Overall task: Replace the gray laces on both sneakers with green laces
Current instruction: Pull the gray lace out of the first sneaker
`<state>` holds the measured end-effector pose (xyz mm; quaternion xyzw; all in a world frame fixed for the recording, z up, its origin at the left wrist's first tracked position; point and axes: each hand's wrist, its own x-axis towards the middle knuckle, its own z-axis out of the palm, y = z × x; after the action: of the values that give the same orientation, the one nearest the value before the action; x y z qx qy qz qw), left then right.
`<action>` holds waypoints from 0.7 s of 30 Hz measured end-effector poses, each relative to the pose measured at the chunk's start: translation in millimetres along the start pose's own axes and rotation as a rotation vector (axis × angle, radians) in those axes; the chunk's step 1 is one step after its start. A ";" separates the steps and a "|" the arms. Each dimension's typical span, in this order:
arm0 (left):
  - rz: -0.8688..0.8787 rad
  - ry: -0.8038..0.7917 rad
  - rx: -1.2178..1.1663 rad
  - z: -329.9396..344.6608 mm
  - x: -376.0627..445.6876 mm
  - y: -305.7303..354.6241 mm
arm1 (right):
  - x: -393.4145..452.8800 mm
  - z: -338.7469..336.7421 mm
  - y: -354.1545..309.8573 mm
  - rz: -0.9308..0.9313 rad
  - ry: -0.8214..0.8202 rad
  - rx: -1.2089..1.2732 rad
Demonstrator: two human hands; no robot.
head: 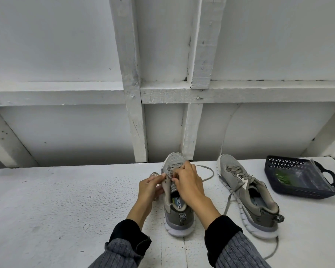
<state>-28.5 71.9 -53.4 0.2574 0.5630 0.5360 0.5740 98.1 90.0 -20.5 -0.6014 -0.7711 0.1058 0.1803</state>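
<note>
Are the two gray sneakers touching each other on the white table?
Apart. The head view shows bare white table between the left sneaker and the right sneaker along their whole length.

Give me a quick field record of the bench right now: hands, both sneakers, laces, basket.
left hand: pinches gray lace at the eyelets
right hand: grips same lace over the tongue
near sneaker: upright, toe away, gray lace partly loosened
far sneaker: on its right, still gray-laced, untied ends trailing
basket: dark, far right, holds clear bag with something green inside
green laces: none threaded yet
</note>
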 end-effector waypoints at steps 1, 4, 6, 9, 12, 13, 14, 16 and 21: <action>0.002 0.006 -0.011 0.9 -0.4 0.2 | -0.1 0.1 1.8 -0.008 -0.008 0.007; 0.016 0.012 -0.054 4.1 -1.4 0.8 | -1.5 -1.8 6.0 0.018 0.063 0.178; 0.022 0.015 -0.062 4.1 -0.1 -0.4 | -3.0 -4.8 8.1 0.142 0.225 0.421; 0.015 0.040 -0.053 2.0 3.4 -3.2 | -4.2 -6.7 19.0 0.465 0.437 0.719; 0.017 0.049 -0.056 1.8 5.5 -5.0 | -8.4 -3.8 25.1 0.513 0.417 0.607; 0.016 0.052 -0.057 2.1 5.3 -4.9 | -9.6 -3.9 22.8 0.449 0.409 0.531; 0.016 0.053 -0.061 2.2 5.6 -4.9 | -10.2 -6.4 18.2 0.347 0.418 0.468; 0.014 0.059 -0.069 2.2 6.1 -5.3 | -7.4 -10.5 8.0 0.099 0.383 0.368; 0.005 0.061 -0.080 1.2 6.6 -7.1 | 1.9 2.4 3.7 -0.093 0.080 -0.006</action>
<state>-26.5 76.2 -61.9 0.2192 0.5576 0.5671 0.5652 100.0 92.9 -23.8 -0.5691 -0.7908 0.0710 0.2140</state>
